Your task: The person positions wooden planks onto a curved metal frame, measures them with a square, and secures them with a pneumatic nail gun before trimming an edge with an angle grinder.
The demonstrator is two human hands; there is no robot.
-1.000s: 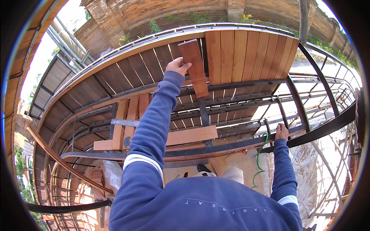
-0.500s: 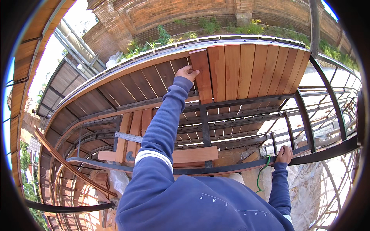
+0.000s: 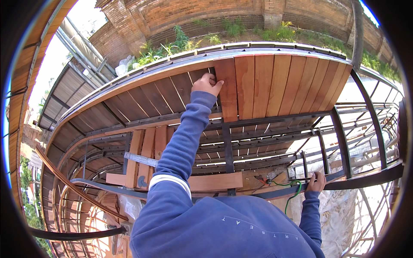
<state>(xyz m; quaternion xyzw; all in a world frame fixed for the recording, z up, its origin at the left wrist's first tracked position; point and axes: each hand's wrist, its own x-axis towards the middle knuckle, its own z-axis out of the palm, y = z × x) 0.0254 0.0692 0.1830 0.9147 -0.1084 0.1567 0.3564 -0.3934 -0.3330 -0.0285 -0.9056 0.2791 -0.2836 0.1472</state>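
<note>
A reddish-brown wooden board (image 3: 226, 92) lies at the left end of a row of lighter wooden boards (image 3: 282, 86) on a curved dark metal frame. Its right side sits flush against its neighbour. My left hand (image 3: 207, 84) is closed at the board's left edge, thumb over the top face and the other fingers curled beside it. Lower right, my right hand (image 3: 317, 182) wraps around the dark metal rail (image 3: 292, 190) in front of me. A green cord (image 3: 297, 189) hangs over the rail beside that hand.
Loose boards (image 3: 148, 146) rest across the frame at the left, with a metal ruler (image 3: 140, 159) on them and another board (image 3: 215, 182) lying crosswise. Dark slats (image 3: 146, 96) show through the bare frame. Metal uprights (image 3: 342, 135) stand at the right, a brick wall (image 3: 193, 17) beyond.
The reddish-brown board has moved right against its neighbour, closing the dark gap between them. My left hand has stayed at its edge, my right hand on the rail.
</note>
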